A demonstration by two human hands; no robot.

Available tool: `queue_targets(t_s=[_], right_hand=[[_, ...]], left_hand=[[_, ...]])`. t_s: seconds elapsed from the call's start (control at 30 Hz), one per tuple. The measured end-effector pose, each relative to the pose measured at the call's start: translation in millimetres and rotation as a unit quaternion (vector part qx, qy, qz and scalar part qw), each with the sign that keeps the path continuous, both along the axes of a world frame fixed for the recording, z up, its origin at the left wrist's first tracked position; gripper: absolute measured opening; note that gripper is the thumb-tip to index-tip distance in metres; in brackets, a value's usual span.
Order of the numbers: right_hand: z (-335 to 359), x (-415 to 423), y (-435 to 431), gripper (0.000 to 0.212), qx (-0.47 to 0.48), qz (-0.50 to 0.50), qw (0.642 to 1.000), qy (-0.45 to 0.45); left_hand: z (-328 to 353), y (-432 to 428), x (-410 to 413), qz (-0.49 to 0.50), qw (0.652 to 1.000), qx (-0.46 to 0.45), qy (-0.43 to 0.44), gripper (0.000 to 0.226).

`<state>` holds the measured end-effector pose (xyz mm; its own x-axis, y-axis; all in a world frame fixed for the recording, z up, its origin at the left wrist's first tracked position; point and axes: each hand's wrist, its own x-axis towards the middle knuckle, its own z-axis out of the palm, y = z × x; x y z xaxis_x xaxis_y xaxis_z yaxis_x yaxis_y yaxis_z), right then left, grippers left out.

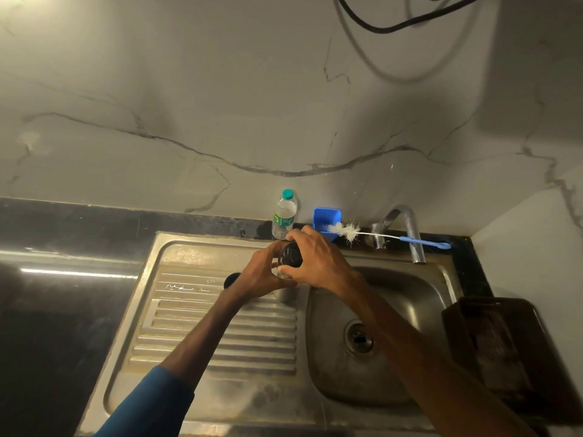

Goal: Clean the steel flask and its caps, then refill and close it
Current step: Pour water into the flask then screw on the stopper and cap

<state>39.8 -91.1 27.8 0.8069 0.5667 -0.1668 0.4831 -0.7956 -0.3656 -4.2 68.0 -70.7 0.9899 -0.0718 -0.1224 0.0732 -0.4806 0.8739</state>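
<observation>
The steel flask [285,293] stands upright on the ribbed drainboard [217,335], mostly hidden by my hands. My left hand [262,272] grips its upper body from the left. My right hand [315,260] curls over the black inner cap [291,254] on the flask's mouth, fingers around its rim. A second black cap [232,279] lies on the drainboard just left of my left wrist.
A plastic water bottle [284,216] with a teal lid stands behind the flask by the wall. A blue holder [326,219] and a bottle brush [347,231] lie beside the tap [407,228]. The sink basin [378,335] lies to the right, with a dark brown tray [498,348] beyond it.
</observation>
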Motion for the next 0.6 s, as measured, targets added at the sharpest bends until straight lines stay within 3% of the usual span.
queue_targets(t_s=[0.1,0.2,0.3,0.37,0.5,0.6], right_hand=[[-4.5,-4.4,2.4,0.062,0.005,-0.005,1.0,-0.008],[-3.8,-5.0,4.3,0.074,-0.024,-0.063,0.997,-0.036],[-3.4,-4.9,1.6,0.074,0.033,0.014,0.999,0.011],[-3.1,-7.3,1.8,0.064,0.015,0.035,0.999,-0.013],[8.4,-2.9,-0.7,0.071,-0.041,-0.076,0.995,-0.052],[7.9,2.0,-6.9,0.069,0.03,0.015,0.999,0.035]], left_hand=[[-0.2,0.3,0.8,-0.003,1.0,-0.004,0.001,0.091],[1.7,0.5,1.4,-0.007,1.0,0.028,-0.013,0.084],[1.4,0.6,2.2,-0.006,1.0,0.014,-0.009,0.087],[1.3,0.5,2.1,-0.007,1.0,0.003,-0.003,0.09],[0.2,0.4,1.7,-0.013,1.0,0.006,0.003,0.085],[1.7,0.4,3.1,-0.01,1.0,0.006,0.004,0.091]])
